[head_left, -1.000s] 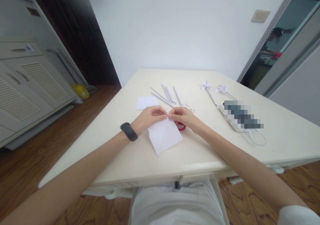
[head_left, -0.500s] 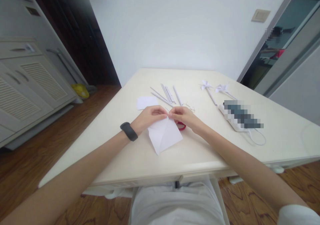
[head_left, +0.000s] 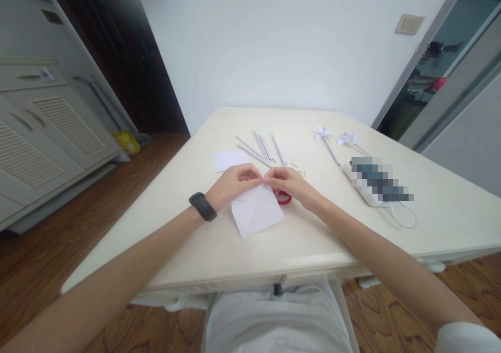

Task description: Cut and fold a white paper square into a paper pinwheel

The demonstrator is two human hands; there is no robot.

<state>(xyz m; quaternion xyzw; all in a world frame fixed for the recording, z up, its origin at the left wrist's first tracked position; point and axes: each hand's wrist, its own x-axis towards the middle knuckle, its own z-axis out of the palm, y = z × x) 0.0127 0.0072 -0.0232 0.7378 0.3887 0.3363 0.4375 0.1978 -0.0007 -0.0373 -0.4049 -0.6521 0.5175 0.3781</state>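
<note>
A creased white sheet of paper [head_left: 258, 212] hangs over the near middle of the table. At its far corner my left hand [head_left: 237, 181] pinches it between thumb and fingers. My right hand [head_left: 288, 184] grips the same corner, its fingertips touching those of the left. Under the right hand shows the red handle of what looks like scissors [head_left: 283, 198], the rest hidden by paper and hand. Just beyond my hands lie several rolled white paper sticks [head_left: 261, 146] and some small white bits [head_left: 296, 168]. A blank white paper piece [head_left: 230, 160] rests behind my left hand.
Two white paper pinwheels on sticks, one [head_left: 323, 133] left of the other [head_left: 348, 138], lie at the table's back right. Nearer is a white device with a blurred top [head_left: 368, 196] and a cable [head_left: 415, 218]. A wall [head_left: 274, 45] stands behind the cream table [head_left: 188, 248].
The paper's near edge has shifted slightly left and up. Both hands keep their pinch on its corner, nearly in the same place.
</note>
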